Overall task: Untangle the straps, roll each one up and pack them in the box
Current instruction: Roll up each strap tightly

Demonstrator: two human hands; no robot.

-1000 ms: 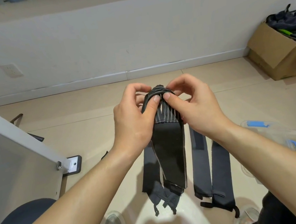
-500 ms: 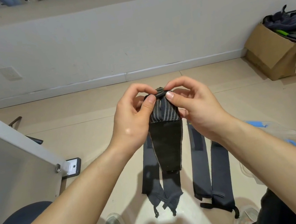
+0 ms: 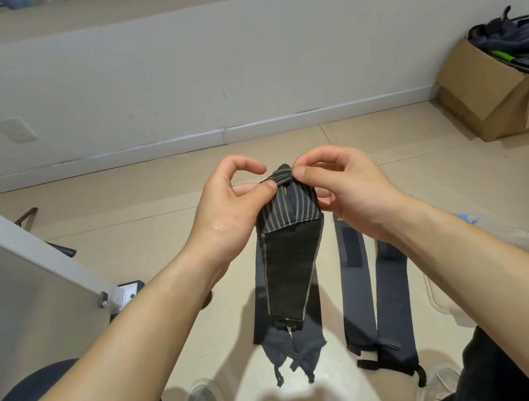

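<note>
I hold one strap (image 3: 293,247) up in front of me with both hands. My left hand (image 3: 230,212) pinches its top end between thumb and fingers, and my right hand (image 3: 347,187) pinches the same end from the other side, so both hands are closed on the strap. Compared with one second ago, the free part that hangs below my hands is shorter, and the striped end is turned more tightly at the top. From this I judge that the rolling has begun and goes well, but most of this strap is still to be rolled.

The other straps lie flat on the floor (image 3: 168,194) between my feet and the wall. One pair (image 3: 291,334) is directly under the strap I hold, and a second pair (image 3: 374,290) lies just beside it, to the right. They look already separated from each other, but not rolled.

The clear plastic box (image 3: 444,296) stands on the floor near my right leg, partly hidden by my right forearm. I see blue parts on it, perhaps clips, and I cannot see any strap in it. By the wall, in the far right corner, there is a cardboard box (image 3: 489,95) full of dark tangled items; what they are I cannot tell.
</note>
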